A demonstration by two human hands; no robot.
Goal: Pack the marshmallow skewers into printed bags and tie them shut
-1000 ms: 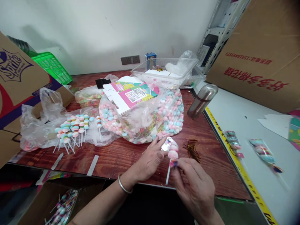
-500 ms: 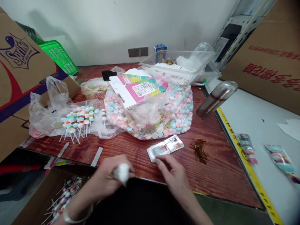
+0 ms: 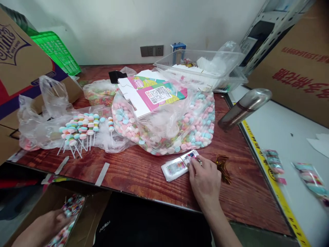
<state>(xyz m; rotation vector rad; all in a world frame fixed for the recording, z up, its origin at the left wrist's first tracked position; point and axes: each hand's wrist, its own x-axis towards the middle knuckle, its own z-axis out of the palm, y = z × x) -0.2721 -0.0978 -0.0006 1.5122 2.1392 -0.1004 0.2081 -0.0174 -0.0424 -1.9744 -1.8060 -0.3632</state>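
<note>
My right hand [image 3: 206,180] is at the right end of a banded bundle of printed plastic bags [image 3: 175,169] on the table, its fingers closed on that end. Just right of it lie gold twist ties [image 3: 224,168], partly covered by the hand. My left hand [image 3: 48,224] is down over an open cardboard box [image 3: 96,206] at the lower left. Motion smears its fingers, so its grip does not show. Inside this box are many colourful candy sticks [image 3: 73,202].
Candy skewers [image 3: 81,127] lie on plastic at the left of the table. A big bag of pastel candies [image 3: 197,128] with printed cards [image 3: 151,94] on it fills the middle. A steel flask [image 3: 244,109] leans at right, and a clear tub [image 3: 226,67] stands behind.
My left hand has gone from the table's front edge, where it held something white, down to the box. The right hand has shifted from the bundle's left end to its right end.
</note>
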